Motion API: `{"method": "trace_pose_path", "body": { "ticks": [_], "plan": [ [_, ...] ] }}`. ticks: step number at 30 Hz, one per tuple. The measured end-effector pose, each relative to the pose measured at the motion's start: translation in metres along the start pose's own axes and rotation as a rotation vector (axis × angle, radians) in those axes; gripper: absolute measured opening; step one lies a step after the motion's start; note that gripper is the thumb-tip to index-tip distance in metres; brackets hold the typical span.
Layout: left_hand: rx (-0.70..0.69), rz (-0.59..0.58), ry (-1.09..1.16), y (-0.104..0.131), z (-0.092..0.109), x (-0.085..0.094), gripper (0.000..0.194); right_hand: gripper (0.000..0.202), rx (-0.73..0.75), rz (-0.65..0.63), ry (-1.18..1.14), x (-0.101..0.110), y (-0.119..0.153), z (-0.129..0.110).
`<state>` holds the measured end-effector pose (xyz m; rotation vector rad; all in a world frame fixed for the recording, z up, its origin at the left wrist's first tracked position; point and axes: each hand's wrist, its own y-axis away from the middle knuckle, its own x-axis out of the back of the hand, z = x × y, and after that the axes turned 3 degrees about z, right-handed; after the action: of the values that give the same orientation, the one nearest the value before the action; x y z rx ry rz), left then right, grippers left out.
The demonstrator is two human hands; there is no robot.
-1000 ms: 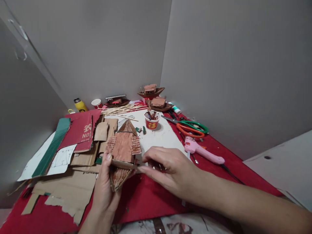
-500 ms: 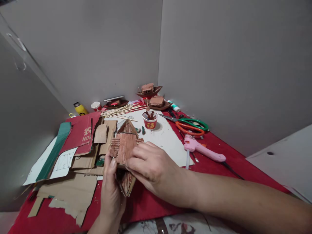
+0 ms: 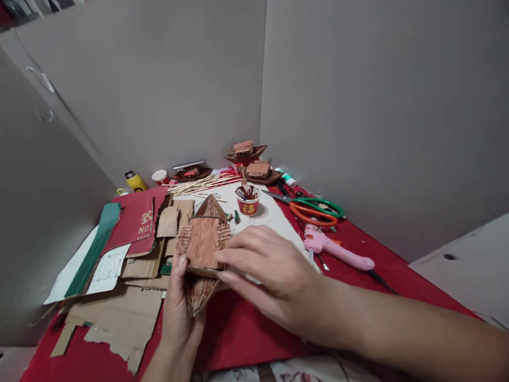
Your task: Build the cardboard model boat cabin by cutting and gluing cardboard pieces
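Observation:
A brown-painted cardboard model boat (image 3: 204, 241) is held up in front of me, its pointed ends facing away and toward me. A flat reddish roof covers its middle, with thin ridged strips along both sides. My left hand (image 3: 181, 297) is closed round the boat's left side and underside, thumb on the near left corner. My right hand (image 3: 274, 276) pinches the near right corner of the roof, index finger on top and thumb at the edge below. Just beyond the boat stands a red and white paper cup (image 3: 248, 207) smeared inside with brown paint.
Cardboard pieces (image 3: 115, 313) lie piled on the left of the red cloth (image 3: 246, 339). Scissors (image 3: 314, 208) and a pink glue gun (image 3: 338, 251) lie right. Behind are thin sticks (image 3: 199, 184), more model boats (image 3: 258, 171) and a yellow bottle (image 3: 135, 181). Grey walls enclose the back.
My right hand's fingers have loosened and drawn slightly right, uncovering more of the roof and right side strips. My left hand keeps its hold. The whole view has shifted slightly.

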<state>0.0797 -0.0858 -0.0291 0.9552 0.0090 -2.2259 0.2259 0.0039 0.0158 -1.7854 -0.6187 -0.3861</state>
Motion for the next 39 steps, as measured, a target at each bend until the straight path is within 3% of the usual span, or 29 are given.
{"method": "trace_pose_path", "body": {
  "ticks": [5, 10, 14, 18, 21, 25, 29, 31, 33, 39],
  "plan": [
    [0.119, -0.261, 0.06, -0.002, 0.022, 0.01, 0.044, 0.011, -0.083, 0.121, 0.102, 0.028, 0.014, 0.012],
    [0.19, -0.464, 0.087, -0.005, 0.03, 0.018, 0.036, 0.017, -0.178, 0.031, 0.323, 0.04, 0.038, 0.056],
    [0.192, -0.534, 0.082, -0.008, 0.032, 0.021, 0.028, 0.021, -0.581, -0.218, 0.557, 0.057, 0.044, 0.102],
    [0.172, -0.539, 0.114, -0.015, 0.033, 0.027, 0.034, 0.025, -0.733, -0.273, 0.651, 0.074, 0.048, 0.142],
    [0.155, -0.522, 0.11, -0.019, 0.032, 0.029, 0.038, 0.024, -0.754, -0.28, 0.644, 0.075, 0.049, 0.153],
    [0.131, -0.463, 0.077, -0.018, 0.03, 0.024, 0.035, 0.015, -0.594, -0.212, 0.497, 0.058, 0.04, 0.127],
    [0.064, -0.305, 0.055, -0.011, 0.024, 0.013, 0.036, 0.019, -0.314, -0.15, 0.269, 0.036, 0.027, 0.063],
    [0.044, -0.25, 0.059, -0.008, 0.02, 0.008, 0.038, 0.02, -0.104, -0.111, 0.121, 0.025, 0.019, 0.032],
    [0.026, -0.202, 0.071, -0.005, 0.016, 0.004, 0.037, 0.021, 0.042, -0.07, 0.079, 0.014, 0.013, 0.012],
    [0.0, -0.026, 0.105, 0.001, 0.008, -0.009, 0.034, 0.02, 0.073, -0.07, 0.14, -0.005, 0.002, 0.005]
  ]
}}
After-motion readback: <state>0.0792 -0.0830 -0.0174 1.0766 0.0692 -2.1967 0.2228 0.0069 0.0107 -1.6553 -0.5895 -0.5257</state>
